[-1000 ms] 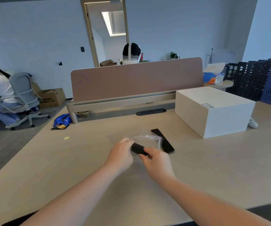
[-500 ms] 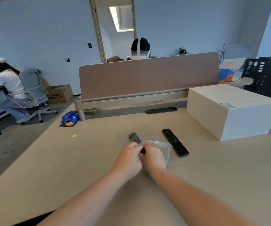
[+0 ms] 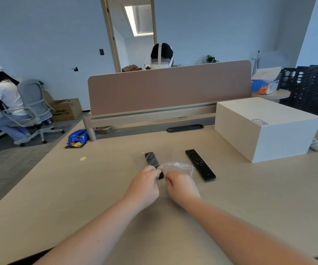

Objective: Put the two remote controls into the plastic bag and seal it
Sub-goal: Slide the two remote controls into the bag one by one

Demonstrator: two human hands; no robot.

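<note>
Bagging barely begun: neither remote clearly inside.

Left hand (image 3: 144, 185) and right hand (image 3: 182, 185) pinch the plastic bag (image 3: 179, 166) mouth at one remote (image 3: 152, 160); second remote (image 3: 200, 164) lies beside on the worktop (image 3: 77, 197); sealing remains.

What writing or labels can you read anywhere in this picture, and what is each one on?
None can be read.
White box: small label on its top, too blurred.
Cardboard box: dark print, too small.
Remote control: pale marks, unreadable.
Blue packet: print blurred.
</note>
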